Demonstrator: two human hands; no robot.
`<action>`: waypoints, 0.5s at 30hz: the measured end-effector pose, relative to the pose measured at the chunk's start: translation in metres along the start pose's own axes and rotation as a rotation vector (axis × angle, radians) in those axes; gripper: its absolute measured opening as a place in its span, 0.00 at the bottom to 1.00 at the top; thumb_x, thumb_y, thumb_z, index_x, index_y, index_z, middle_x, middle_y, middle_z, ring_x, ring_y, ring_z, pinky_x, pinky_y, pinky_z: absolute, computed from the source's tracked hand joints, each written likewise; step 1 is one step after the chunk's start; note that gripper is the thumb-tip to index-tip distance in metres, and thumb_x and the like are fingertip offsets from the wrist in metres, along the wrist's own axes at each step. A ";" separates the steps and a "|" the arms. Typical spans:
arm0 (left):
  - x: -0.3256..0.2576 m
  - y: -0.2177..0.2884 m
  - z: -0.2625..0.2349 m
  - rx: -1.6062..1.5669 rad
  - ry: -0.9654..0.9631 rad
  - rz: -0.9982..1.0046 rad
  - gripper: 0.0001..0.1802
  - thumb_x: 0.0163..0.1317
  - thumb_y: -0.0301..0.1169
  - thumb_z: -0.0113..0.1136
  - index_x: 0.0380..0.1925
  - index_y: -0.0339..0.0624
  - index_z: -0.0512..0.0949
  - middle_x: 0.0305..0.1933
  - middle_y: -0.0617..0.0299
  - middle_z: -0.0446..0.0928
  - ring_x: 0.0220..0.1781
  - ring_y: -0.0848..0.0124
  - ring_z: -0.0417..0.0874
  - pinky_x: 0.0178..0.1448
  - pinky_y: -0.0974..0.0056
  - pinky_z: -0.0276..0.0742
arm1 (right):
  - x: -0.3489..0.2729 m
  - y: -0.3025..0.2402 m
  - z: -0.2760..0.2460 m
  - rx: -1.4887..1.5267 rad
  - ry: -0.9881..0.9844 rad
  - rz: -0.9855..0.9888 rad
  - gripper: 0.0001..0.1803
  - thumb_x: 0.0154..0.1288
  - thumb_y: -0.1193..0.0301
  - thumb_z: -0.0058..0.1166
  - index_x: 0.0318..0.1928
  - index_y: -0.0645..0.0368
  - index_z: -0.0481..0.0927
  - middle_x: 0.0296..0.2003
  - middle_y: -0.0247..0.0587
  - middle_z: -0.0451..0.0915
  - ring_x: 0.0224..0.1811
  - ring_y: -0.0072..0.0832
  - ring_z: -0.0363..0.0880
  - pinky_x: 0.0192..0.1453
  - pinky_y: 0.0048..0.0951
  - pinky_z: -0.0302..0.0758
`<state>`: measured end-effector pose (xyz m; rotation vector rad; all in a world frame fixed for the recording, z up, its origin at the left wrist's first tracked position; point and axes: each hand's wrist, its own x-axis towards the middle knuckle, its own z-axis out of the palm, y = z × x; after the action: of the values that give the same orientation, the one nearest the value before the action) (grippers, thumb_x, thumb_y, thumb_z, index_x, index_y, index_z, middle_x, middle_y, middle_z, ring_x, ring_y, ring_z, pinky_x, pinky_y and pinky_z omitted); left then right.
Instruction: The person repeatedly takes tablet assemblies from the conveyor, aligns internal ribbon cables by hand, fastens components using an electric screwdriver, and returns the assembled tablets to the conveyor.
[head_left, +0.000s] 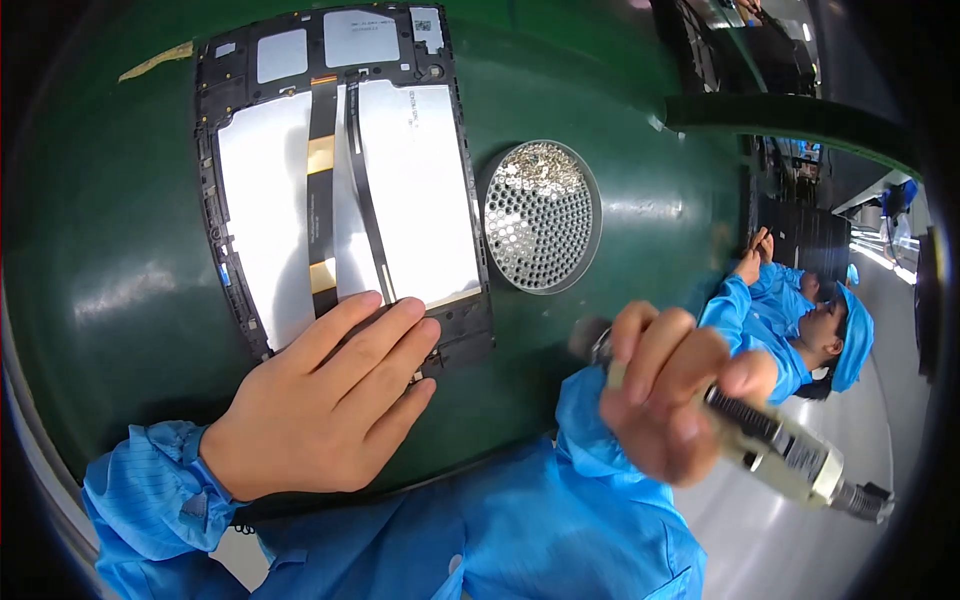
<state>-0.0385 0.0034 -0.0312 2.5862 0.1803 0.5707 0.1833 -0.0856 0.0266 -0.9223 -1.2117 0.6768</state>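
Note:
A flat tablet-like device (pixel 425 210) lies on the green work surface, its black frame around silver panels, with two dark ribbon cables running lengthwise. My left hand (pixel 330 405) rests flat across its near end, fingers stretched and slightly apart, covering part of the lower frame and cable ends. Off to the right, my right hand (pixel 665 395) is wrapped around a pale electric screwdriver (pixel 785 450) held in the air. The driver's front end points left and is blurred; its cord end points lower right.
Just right of the device stands a round perforated metal dish (pixel 540 220), with many tiny screws (pixel 545 165) heaped at its far side. A yellowish strip (pixel 157 60) lies at the far left. Another person in blue (pixel 790 320) works at the right, beyond a dark rail (pixel 790 118).

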 end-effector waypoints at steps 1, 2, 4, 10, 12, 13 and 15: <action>-0.002 -0.001 0.001 0.002 0.023 -0.006 0.11 0.49 0.26 0.66 0.34 0.38 0.83 0.50 0.45 0.78 0.56 0.52 0.77 0.62 0.48 0.71 | -0.001 -0.002 0.007 -0.013 -0.079 0.044 0.17 0.59 0.73 0.54 0.49 0.53 0.67 0.21 0.35 0.70 0.23 0.27 0.70 0.31 0.35 0.68; -0.004 -0.002 0.002 -0.002 0.021 -0.013 0.11 0.49 0.26 0.66 0.34 0.38 0.83 0.50 0.45 0.78 0.56 0.52 0.77 0.62 0.48 0.71 | -0.002 -0.002 0.015 -0.025 -0.158 0.088 0.17 0.60 0.72 0.52 0.50 0.50 0.66 0.20 0.30 0.68 0.24 0.24 0.70 0.32 0.32 0.68; -0.003 -0.002 0.002 0.005 0.058 -0.004 0.09 0.50 0.27 0.66 0.33 0.39 0.83 0.49 0.46 0.78 0.56 0.53 0.77 0.62 0.50 0.71 | -0.004 -0.001 0.030 0.000 -0.180 0.094 0.18 0.57 0.75 0.56 0.47 0.51 0.67 0.21 0.32 0.71 0.23 0.26 0.73 0.29 0.32 0.70; -0.006 -0.002 0.005 -0.010 0.128 -0.034 0.08 0.52 0.28 0.66 0.32 0.38 0.83 0.48 0.48 0.79 0.55 0.55 0.78 0.61 0.52 0.72 | -0.004 0.004 0.052 0.001 -0.213 0.122 0.20 0.55 0.78 0.57 0.46 0.52 0.66 0.21 0.32 0.72 0.22 0.26 0.73 0.29 0.32 0.71; -0.008 0.000 0.003 -0.008 0.134 -0.041 0.08 0.52 0.28 0.66 0.31 0.38 0.83 0.48 0.48 0.79 0.55 0.55 0.78 0.62 0.53 0.71 | -0.005 0.006 0.057 -0.025 -0.206 0.115 0.18 0.56 0.78 0.57 0.46 0.52 0.66 0.21 0.32 0.72 0.21 0.26 0.73 0.28 0.31 0.71; -0.010 0.000 0.002 -0.006 0.137 -0.042 0.08 0.52 0.29 0.66 0.31 0.37 0.83 0.48 0.48 0.79 0.55 0.55 0.78 0.62 0.53 0.71 | -0.005 0.006 0.058 -0.020 -0.212 0.118 0.18 0.56 0.78 0.57 0.46 0.52 0.66 0.21 0.32 0.72 0.21 0.26 0.73 0.28 0.31 0.71; -0.011 0.000 0.002 0.008 0.131 -0.034 0.08 0.52 0.29 0.66 0.31 0.37 0.84 0.48 0.48 0.79 0.55 0.55 0.78 0.62 0.53 0.71 | -0.006 0.008 0.058 -0.019 -0.208 0.120 0.18 0.56 0.78 0.56 0.46 0.53 0.66 0.21 0.33 0.71 0.21 0.26 0.73 0.28 0.31 0.71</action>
<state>-0.0475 0.0000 -0.0362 2.5495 0.2705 0.7288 0.1258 -0.0735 0.0222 -0.9639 -1.3560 0.8748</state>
